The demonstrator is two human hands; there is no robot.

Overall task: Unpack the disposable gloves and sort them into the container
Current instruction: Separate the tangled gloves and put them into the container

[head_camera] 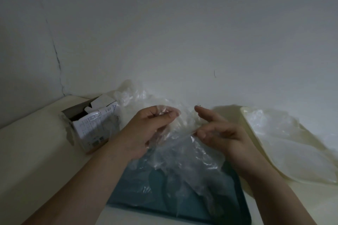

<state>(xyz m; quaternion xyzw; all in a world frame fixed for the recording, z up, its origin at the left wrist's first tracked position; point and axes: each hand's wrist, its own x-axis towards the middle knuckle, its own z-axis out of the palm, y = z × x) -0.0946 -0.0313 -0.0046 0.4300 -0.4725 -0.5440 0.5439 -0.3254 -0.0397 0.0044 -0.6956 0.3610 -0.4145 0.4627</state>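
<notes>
Holding a clear disposable glove [184, 153] up between both hands over the teal container [237, 212], which sits at the near edge of the cream table [36, 151]. My left hand [151, 129] has its fingers curled in, gripping the crumpled upper part of the film. My right hand [219, 133] pinches the glove's edge at the thumb tip, other fingers loosely spread and pointing left. The glove hangs down from both grips and its lower end drapes into the container, where more clear film already lies on the teal bottom. An open cardboard box [91, 126] stands left of my left hand, top flaps up, printed side facing me. A loose pile of clear gloves [131, 95] sits behind the box and my hands, against the wall [164, 23]. On the right, a pale cream tray [256, 133] holds more flattened clear plastic; can't tell how many pieces, too blurred.
</notes>
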